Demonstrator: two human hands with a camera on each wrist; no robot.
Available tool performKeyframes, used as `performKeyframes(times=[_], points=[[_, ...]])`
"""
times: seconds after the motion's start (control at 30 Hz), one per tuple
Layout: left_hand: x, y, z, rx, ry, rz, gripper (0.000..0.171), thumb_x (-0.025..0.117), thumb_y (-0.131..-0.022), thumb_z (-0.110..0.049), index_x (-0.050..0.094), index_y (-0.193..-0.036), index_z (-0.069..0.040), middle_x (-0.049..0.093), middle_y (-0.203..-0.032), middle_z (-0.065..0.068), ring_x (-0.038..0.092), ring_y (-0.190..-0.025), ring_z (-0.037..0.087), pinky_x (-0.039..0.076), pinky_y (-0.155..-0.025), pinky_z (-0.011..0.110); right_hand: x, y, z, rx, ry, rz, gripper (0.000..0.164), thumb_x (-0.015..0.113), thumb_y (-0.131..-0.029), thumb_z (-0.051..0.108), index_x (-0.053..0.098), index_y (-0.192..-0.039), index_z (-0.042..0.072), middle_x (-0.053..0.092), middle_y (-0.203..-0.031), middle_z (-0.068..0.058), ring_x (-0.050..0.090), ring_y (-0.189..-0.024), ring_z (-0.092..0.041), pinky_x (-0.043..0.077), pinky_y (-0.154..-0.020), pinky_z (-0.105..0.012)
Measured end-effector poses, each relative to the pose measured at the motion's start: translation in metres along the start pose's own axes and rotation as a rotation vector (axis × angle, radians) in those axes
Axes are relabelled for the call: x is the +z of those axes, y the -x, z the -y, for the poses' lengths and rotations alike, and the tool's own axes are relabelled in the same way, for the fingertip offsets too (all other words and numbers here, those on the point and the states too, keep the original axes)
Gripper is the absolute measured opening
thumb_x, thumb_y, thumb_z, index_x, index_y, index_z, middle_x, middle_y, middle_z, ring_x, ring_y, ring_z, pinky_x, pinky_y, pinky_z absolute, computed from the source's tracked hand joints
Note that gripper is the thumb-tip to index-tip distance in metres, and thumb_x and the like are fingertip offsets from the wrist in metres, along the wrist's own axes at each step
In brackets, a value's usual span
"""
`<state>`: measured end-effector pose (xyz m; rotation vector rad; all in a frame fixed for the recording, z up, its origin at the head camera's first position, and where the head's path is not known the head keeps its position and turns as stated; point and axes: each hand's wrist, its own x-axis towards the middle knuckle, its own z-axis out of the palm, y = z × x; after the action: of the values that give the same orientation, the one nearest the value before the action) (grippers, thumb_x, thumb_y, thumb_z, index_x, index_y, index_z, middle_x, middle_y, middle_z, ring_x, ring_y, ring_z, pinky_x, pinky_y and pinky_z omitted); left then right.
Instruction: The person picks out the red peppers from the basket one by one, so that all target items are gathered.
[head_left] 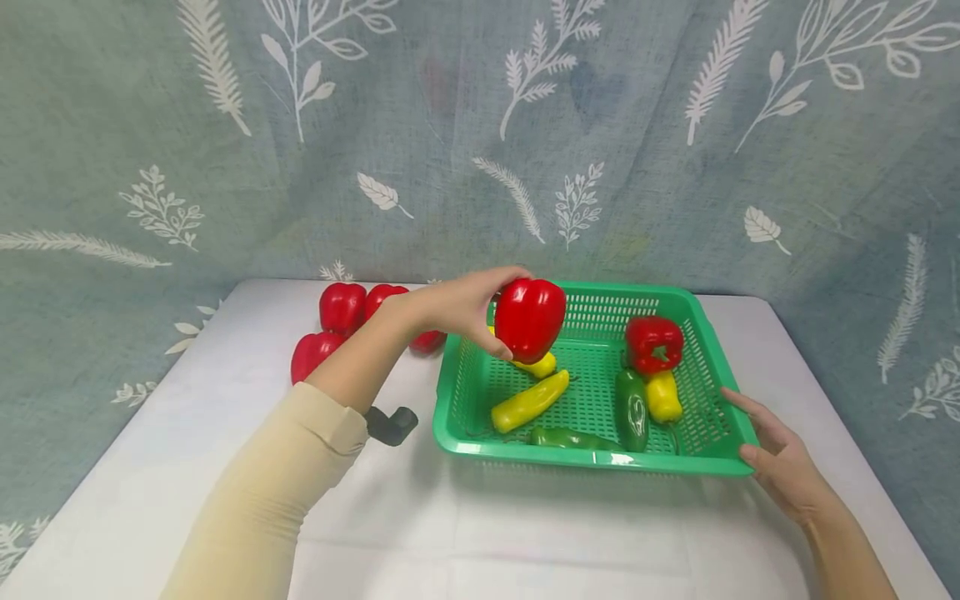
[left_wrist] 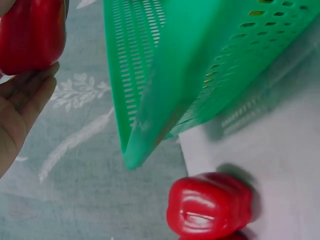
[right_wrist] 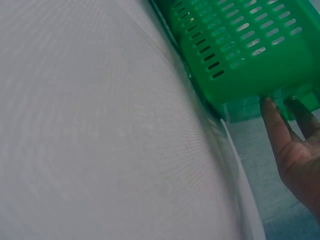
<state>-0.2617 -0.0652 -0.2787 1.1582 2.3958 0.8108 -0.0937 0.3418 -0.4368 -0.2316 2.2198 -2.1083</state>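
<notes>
In the head view my left hand (head_left: 474, 305) grips a glossy red bell pepper (head_left: 530, 320) above the left part of a green plastic basket (head_left: 600, 459). The left wrist view shows this pepper (left_wrist: 31, 37) at its upper left, with fingers (left_wrist: 37, 90) along its side. My right hand (head_left: 787, 467) touches the basket's near right corner with fairly straight fingers. Inside the basket lie a red bell pepper (head_left: 654, 344), a long yellow pepper (head_left: 530, 402), a small yellow pepper (head_left: 663, 397) and green peppers (head_left: 632, 410). Another yellow pepper is partly hidden behind the held one.
Several red bell peppers (head_left: 342, 308) stand on the white table (head_left: 390, 533) left of the basket, partly covered by my left arm. A dark green pepper-like piece (head_left: 392, 425) shows beside my sleeve. Patterned cloth (head_left: 435, 208) hangs behind the table.
</notes>
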Motion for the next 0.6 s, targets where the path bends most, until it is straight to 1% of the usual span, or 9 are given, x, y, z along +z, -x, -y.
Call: performKeyframes(times=[0.17,0.23,0.37,0.47,0.53,0.6], points=[[-0.006,0.017,-0.002,-0.023,-0.011,0.011,0.081,0.085,-0.063,-0.023,0.042,-0.132,-0.018,0.054,-0.124,-0.004,0.05,-0.113,0.015,0.053,-0.084,0.034,0.001,0.0,0.001,0.003,0.007,-0.004,0.058,0.054,-0.095,0.011,0.033,-0.147,0.025,0.03,-0.141,0.018,0.051,-0.114,0.004,0.05,-0.084,-0.017],[-0.007,0.025,-0.002,-0.042,-0.013,0.009,0.08,0.085,-0.062,-0.023,0.042,-0.131,-0.02,0.053,-0.123,-0.006,0.05,-0.112,0.014,0.054,-0.083,0.034,0.001,-0.001,0.002,-0.001,0.014,-0.004,0.059,0.054,-0.095,0.012,0.033,-0.148,0.025,0.029,-0.142,0.017,0.051,-0.113,0.004,0.049,-0.084,-0.017],[-0.006,0.043,-0.001,-0.047,-0.04,-0.021,0.083,0.086,-0.062,-0.023,0.042,-0.132,-0.018,0.053,-0.124,-0.006,0.05,-0.113,0.014,0.055,-0.081,0.034,0.0,-0.002,0.003,-0.003,0.016,-0.005,0.058,0.054,-0.095,0.014,0.033,-0.148,0.025,0.031,-0.14,0.018,0.052,-0.112,0.003,0.05,-0.083,-0.017],[-0.004,0.059,0.0,-0.056,-0.078,-0.049,0.085,0.087,-0.061,-0.024,0.041,-0.132,-0.018,0.052,-0.124,-0.007,0.05,-0.112,0.013,0.055,-0.08,0.033,0.0,-0.001,0.003,0.007,0.007,-0.008,0.057,0.054,-0.095,0.014,0.034,-0.147,0.026,0.032,-0.139,0.018,0.053,-0.112,0.002,0.05,-0.083,-0.018],[-0.002,0.069,0.001,-0.069,-0.098,-0.059,0.087,0.088,-0.06,-0.026,0.041,-0.133,-0.018,0.053,-0.123,-0.007,0.05,-0.112,0.013,0.055,-0.081,0.034,0.0,-0.001,0.002,0.013,-0.003,-0.008,0.057,0.054,-0.095,0.015,0.034,-0.147,0.026,0.031,-0.139,0.018,0.053,-0.112,0.003,0.05,-0.083,-0.018],[0.0,0.079,0.002,-0.103,-0.112,-0.065,0.089,0.088,-0.058,-0.028,0.041,-0.133,-0.02,0.052,-0.123,-0.01,0.05,-0.112,0.011,0.055,-0.08,0.034,0.0,0.0,0.001,0.012,-0.009,-0.008,0.057,0.054,-0.095,0.015,0.034,-0.147,0.026,0.031,-0.139,0.018,0.052,-0.113,0.003,0.05,-0.084,-0.018]])
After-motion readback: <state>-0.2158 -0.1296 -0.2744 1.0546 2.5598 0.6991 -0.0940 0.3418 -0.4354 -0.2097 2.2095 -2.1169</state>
